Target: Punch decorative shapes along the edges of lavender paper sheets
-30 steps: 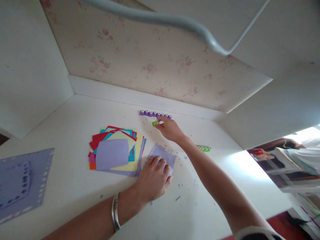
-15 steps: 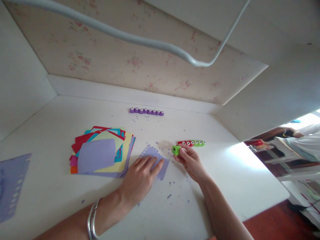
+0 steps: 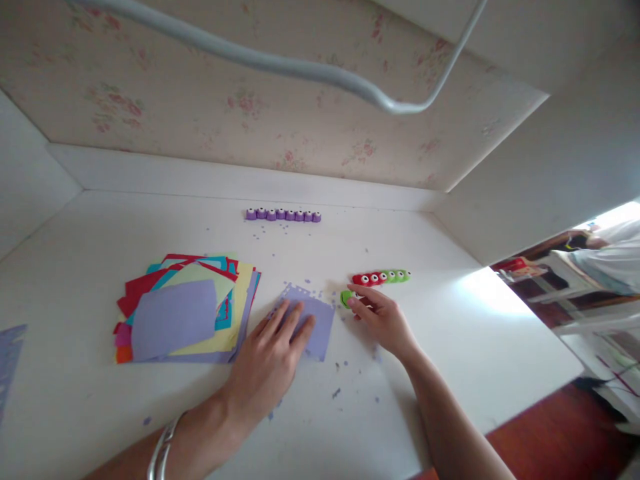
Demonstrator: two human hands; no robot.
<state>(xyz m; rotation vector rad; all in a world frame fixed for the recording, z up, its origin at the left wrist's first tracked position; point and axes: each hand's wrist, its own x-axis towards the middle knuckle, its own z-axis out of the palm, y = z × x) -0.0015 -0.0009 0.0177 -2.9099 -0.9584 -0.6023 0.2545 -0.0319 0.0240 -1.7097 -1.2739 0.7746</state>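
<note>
My left hand lies flat on a small purple sheet of paper, its fingers spread across the left part. Small cut-outs run along the sheet's top edge. To the right of the sheet, my right hand pinches a green paper punch between thumb and fingers. Just behind that hand is a row of red paper punches and green paper punches, with white and black tops. Purple paper bits are scattered around the sheet.
A fanned stack of coloured paper lies left of my left hand. Purple punches stand in a row near the back wall. Another purple sheet shows at the left edge. A pale curved bar crosses overhead.
My right hand has brought the green punch from beside the purple row toward the front, next to the purple sheet. My left hand's fingers have spread out on the sheet. The view has shifted.
</note>
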